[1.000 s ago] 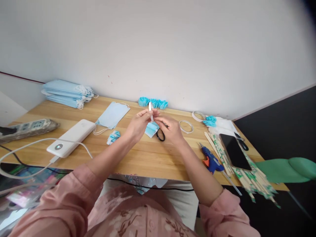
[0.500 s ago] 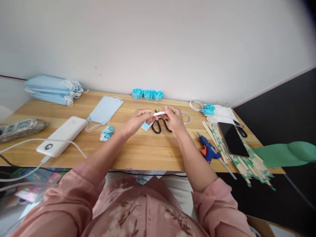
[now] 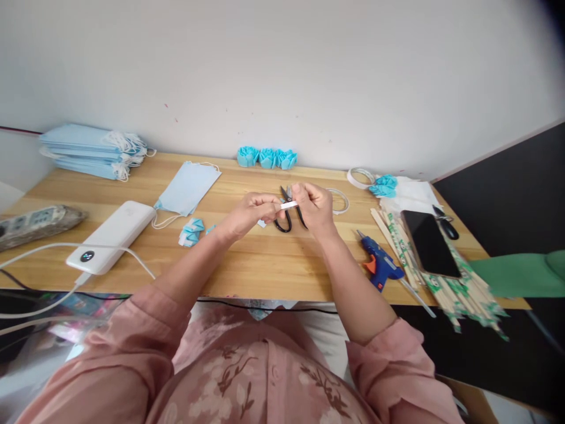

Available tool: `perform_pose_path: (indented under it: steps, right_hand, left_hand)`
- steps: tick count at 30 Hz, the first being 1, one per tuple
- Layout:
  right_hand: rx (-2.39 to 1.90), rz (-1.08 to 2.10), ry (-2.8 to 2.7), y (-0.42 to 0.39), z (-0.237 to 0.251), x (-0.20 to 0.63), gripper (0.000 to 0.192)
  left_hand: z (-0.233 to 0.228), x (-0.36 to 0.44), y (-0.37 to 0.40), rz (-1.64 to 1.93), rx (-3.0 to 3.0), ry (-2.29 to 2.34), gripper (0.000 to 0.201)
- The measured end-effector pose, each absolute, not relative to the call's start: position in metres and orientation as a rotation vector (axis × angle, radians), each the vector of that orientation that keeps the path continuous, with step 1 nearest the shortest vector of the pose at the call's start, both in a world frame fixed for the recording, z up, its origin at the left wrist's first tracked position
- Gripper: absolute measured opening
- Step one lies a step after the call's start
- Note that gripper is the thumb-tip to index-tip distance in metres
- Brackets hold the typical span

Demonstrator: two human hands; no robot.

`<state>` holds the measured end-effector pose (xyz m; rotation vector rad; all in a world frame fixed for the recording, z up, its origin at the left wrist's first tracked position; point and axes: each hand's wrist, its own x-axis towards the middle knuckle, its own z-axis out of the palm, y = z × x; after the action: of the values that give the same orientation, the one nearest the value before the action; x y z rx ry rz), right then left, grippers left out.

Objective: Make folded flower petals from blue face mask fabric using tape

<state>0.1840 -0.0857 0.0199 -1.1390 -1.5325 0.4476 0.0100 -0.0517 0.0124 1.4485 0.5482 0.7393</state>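
Between my two hands, above the middle of the table, stretches a short narrow white strip [image 3: 289, 205]. My left hand [image 3: 253, 215] pinches its left end, and my right hand [image 3: 314, 207] grips the right end between thumb and fingers. Under the hands lie black-handled scissors [image 3: 283, 225], partly covered by the right hand. A small light-blue piece [image 3: 262, 223] shows just below the left fingers. Left of my left forearm sits a folded blue and white piece [image 3: 191, 232]. Right of my right hand lies a roll of tape [image 3: 339, 201].
Three blue fabric flowers [image 3: 267, 158] stand by the wall. At left are stacked face masks [image 3: 88, 150], one loose mask [image 3: 188, 187], a white power bank [image 3: 112, 237] and a power strip [image 3: 39, 225]. At right are a blue glue gun [image 3: 380, 262], wrapped chopsticks [image 3: 450, 294] and a phone [image 3: 430, 242].
My hands keep hold of the white strip, and less of it shows between them. The camera view has shifted slightly, so the right-hand things appear farther right.
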Motion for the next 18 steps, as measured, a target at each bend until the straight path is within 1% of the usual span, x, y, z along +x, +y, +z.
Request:
perform_pose_path:
  steps: [4,9,11,14,18]
  right_hand:
    - [-1.085,0.419,-1.542,-0.0867,0.0201,0.1822,0.051]
    - [-1.104,0.373,-1.512,-0.0865,0.0179,0.1830,0.050]
    - [-1.126,0.309,-1.503,-0.0859,0.0174,0.1843,0.050]
    - [-1.168,0.171,-1.477,-0.0852,0.0172,0.1867,0.050]
    - [-1.195,0.002,-1.483,-0.0841,0.0148,0.1896,0.047]
  left_hand:
    - [0.0110,0.0087,-0.0517,0.757,1.479,0.546,0.023]
    - [0.0110,0.0096,-0.0544,0.796,1.490,0.528,0.030]
    - [0.0109,0.0115,-0.0545,0.916,1.481,0.558,0.027]
    - [0.0098,0.0137,-0.0525,1.143,1.479,0.600,0.029]
    - [0.0090,0.0137,-0.0503,1.283,1.660,0.693,0.026]
